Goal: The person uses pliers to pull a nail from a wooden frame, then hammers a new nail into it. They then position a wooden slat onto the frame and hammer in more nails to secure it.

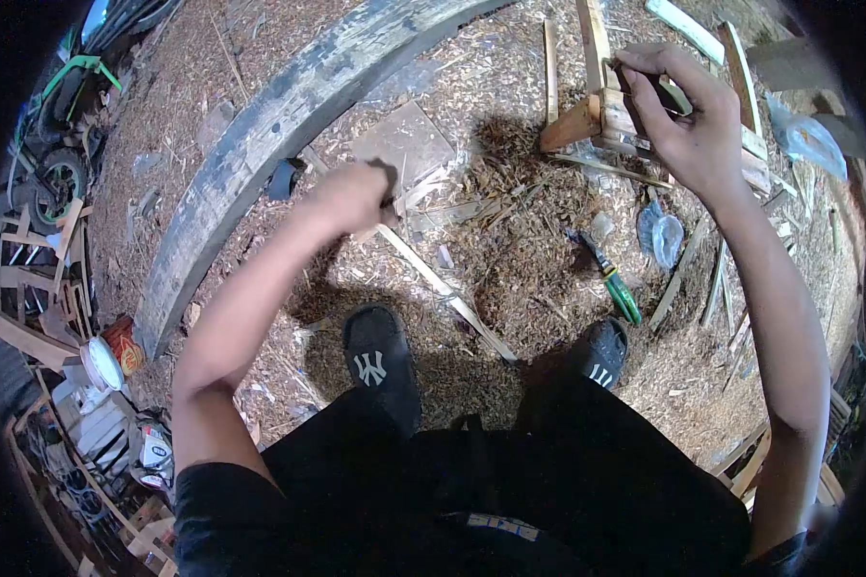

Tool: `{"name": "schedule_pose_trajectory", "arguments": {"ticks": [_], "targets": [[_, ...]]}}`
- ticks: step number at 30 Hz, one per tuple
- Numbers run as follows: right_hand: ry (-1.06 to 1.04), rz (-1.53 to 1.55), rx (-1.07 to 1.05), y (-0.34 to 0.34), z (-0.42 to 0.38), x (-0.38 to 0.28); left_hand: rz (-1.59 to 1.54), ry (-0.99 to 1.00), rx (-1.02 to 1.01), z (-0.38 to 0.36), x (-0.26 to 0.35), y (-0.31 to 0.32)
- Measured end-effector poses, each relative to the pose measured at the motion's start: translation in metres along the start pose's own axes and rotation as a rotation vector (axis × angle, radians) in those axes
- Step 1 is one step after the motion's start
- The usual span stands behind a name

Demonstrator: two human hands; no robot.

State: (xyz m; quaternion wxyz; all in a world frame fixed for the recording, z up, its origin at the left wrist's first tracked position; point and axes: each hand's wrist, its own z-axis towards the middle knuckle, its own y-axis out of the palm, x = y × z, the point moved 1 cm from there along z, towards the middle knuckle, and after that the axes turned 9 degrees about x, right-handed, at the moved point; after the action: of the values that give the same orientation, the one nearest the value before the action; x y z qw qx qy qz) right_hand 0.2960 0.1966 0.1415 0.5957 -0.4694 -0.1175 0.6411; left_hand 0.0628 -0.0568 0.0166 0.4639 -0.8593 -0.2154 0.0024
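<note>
My left hand (356, 197) is closed over the ground left of centre, fingers curled round something dark that I cannot make out. Beneath and beside it runs a thin wood strip (443, 288), slanting down to the right. At the upper right my right hand (685, 120) has its thumb and forefinger pinched together beside the top of a wooden frame (614, 113); what the fingertips hold is too small to name. Green-handled pliers (618, 288) lie on the wood shavings below that hand, next to a clear plastic bag (664, 238).
A long weathered beam (260, 125) curves across the upper left. A flat square board (404, 142) lies beyond my left hand. My feet in black slides (380, 351) are below. Scrap wood, a white tub (101, 363) and a wheel (60, 188) stand at the left.
</note>
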Motion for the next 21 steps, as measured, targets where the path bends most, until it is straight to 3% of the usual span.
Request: {"name": "schedule_pose_trajectory", "arguments": {"ticks": [2,4,8,10,16,20,21], "targets": [[-0.020,-0.031,0.002,0.000,0.001,-0.002,0.245,-0.069,-0.028,-0.009,0.026,0.012],[-0.056,-0.072,-0.001,-0.002,0.001,-0.003,0.275,-0.051,0.007,-0.016,0.033,0.030],[-0.075,-0.054,0.023,-0.002,-0.001,-0.001,0.081,-0.116,-0.034,-0.008,0.015,0.007],[-0.096,-0.046,0.025,-0.001,-0.002,0.002,0.134,0.105,-0.030,-0.010,0.004,-0.021],[-0.120,0.002,0.076,0.001,0.001,0.000,-0.317,0.066,0.223,0.003,-0.003,-0.086],[-0.144,0.004,0.079,0.000,0.002,-0.002,-0.239,0.093,0.446,0.047,-0.008,-0.074],[-0.123,0.023,0.078,0.001,0.001,-0.003,-0.243,0.269,0.626,0.056,-0.001,-0.072]]}}
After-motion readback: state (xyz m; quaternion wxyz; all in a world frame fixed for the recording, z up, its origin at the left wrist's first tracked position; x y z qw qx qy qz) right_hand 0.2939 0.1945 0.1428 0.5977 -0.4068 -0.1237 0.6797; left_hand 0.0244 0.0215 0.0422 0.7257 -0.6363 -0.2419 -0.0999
